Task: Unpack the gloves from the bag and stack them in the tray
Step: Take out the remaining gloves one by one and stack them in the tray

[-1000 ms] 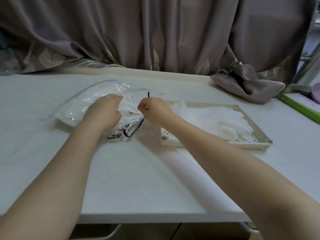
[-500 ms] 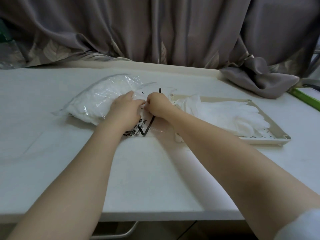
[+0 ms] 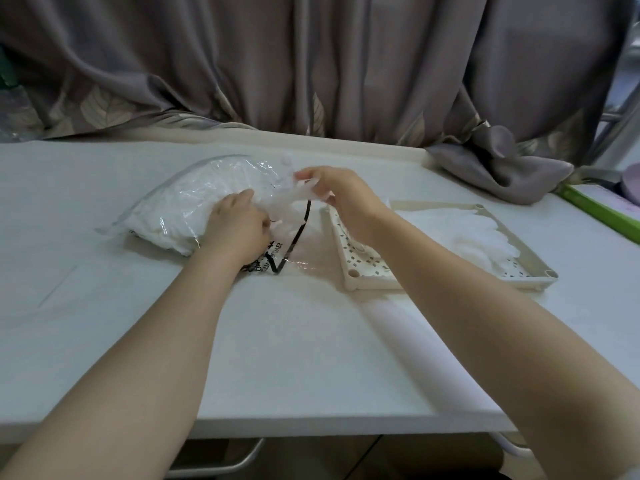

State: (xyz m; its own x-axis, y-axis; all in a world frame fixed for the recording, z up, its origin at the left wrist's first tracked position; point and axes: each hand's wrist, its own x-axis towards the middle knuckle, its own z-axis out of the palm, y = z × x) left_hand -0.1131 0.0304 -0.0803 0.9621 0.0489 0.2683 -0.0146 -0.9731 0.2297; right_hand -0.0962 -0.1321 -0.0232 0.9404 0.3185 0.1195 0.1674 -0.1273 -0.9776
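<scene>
My left hand (image 3: 239,226) presses down on the bag (image 3: 194,199) at its mouth, fingers curled over the plastic. My right hand (image 3: 341,199) pinches a thin white glove (image 3: 294,199) that is half out of the opening, just left of the tray (image 3: 363,268). More gloves (image 3: 460,230) lie stacked in the tray on the surface (image 3: 311,341). The glove looks light, limp and probably slippery; I judge a pinch near the cuff keeps it from bunching.
</scene>
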